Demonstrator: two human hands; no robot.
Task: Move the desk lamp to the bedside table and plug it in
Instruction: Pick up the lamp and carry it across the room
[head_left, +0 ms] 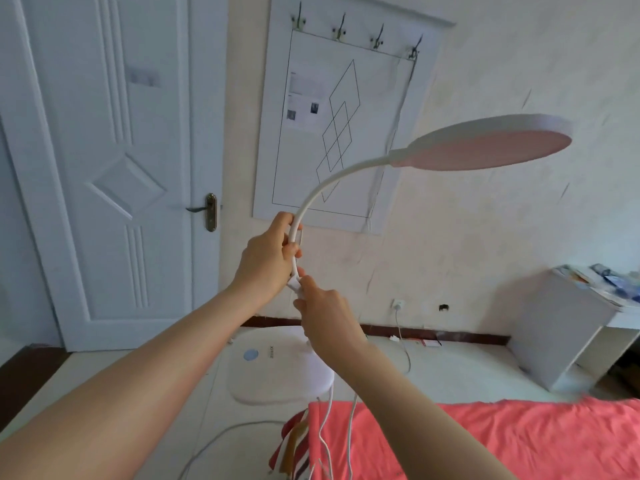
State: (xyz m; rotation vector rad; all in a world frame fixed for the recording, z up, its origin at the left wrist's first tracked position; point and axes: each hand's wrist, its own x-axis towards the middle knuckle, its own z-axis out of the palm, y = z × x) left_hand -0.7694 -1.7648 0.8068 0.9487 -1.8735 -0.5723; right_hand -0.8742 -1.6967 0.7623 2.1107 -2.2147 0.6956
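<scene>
The left hand (268, 258) is wrapped around the bendy white lamp (332, 181) neck; the right hand (325, 313) grips just below. The neck goes up and right to the round head.

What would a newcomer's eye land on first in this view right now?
The white desk lamp, held up mid-frame, its round head tilted out to the right against the wall. Below it, the left hand grips the curved neck while the right hand holds lower down. Next, the coral bedspread at bottom right.
</scene>
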